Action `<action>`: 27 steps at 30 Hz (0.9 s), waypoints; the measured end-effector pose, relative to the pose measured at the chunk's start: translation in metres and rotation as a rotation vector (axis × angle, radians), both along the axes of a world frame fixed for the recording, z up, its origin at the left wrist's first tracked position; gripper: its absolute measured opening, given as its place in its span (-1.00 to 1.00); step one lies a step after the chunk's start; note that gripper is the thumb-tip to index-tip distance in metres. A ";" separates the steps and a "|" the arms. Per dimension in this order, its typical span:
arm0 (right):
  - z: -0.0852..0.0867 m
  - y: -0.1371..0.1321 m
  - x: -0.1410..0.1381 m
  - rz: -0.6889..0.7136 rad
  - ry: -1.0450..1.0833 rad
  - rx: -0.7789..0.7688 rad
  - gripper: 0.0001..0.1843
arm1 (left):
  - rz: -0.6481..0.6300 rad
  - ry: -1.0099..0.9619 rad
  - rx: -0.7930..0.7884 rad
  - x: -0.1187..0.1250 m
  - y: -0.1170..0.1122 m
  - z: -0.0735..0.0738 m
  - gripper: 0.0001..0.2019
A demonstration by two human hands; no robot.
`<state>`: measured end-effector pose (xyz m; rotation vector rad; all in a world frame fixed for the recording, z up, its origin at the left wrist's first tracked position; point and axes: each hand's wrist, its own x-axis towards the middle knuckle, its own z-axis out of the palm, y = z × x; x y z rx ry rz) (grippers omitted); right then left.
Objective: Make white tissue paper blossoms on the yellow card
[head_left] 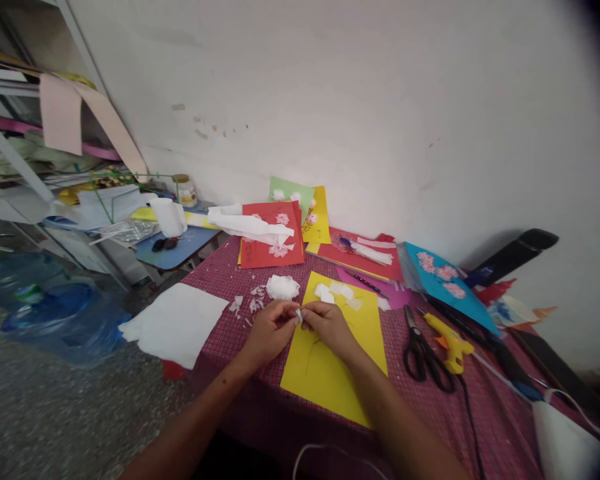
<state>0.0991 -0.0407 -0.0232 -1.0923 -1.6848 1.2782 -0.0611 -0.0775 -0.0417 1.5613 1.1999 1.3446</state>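
The left hand [270, 330] and right hand [329, 325] together pinch a small white paper scrap [299, 316]; beyond, leftward of them, stands a tan-lidded round jar [185, 192], contents indistinct.

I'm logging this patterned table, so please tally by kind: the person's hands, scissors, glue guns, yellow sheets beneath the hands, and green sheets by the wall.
Left hand plus right hand: 2
Scissors: 1
Glue gun: 1
Yellow sheet: 1
Green sheet: 1
Total: 6
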 end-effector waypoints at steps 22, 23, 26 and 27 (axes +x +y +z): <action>-0.009 0.003 -0.002 -0.005 0.063 -0.059 -0.75 | -0.034 -0.163 -0.088 0.001 0.001 -0.001 -0.75; -0.009 0.003 -0.002 -0.004 0.069 -0.063 -0.74 | -0.038 -0.173 -0.093 0.001 0.001 0.000 -0.75; -0.009 0.002 -0.002 0.009 0.082 -0.061 -0.75 | -0.039 -0.187 -0.096 0.001 0.001 0.000 -0.74; -0.008 0.002 -0.002 0.019 0.092 -0.061 -0.77 | -0.038 -0.189 -0.095 0.001 0.001 0.000 -0.74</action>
